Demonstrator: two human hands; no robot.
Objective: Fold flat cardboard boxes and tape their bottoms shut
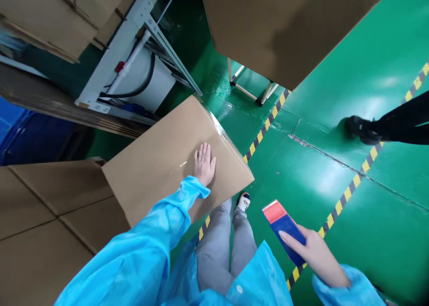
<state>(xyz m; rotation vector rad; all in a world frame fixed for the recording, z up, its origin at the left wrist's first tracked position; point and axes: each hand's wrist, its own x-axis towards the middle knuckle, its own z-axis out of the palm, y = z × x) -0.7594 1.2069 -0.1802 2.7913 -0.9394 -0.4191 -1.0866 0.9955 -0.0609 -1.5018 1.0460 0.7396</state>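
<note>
My left hand [203, 164] lies flat, fingers stretched out, on top of a brown cardboard box [167, 158] sealed with clear tape along its right edge. My right hand [313, 251] is lower right and grips a blue tape dispenser with a red end [282, 225], held over the green floor. Both arms wear light blue sleeves. My grey trousers and one white shoe [244, 201] show below the box.
Flattened cardboard [50, 216] lies at the left. A large cardboard sheet [288, 24] hangs overhead at the top. A white metal frame with black hoses [134, 69] stands behind. Yellow-black floor tape [362, 167] crosses the green floor. Another person's dark leg and shoe [368, 129] are at the right.
</note>
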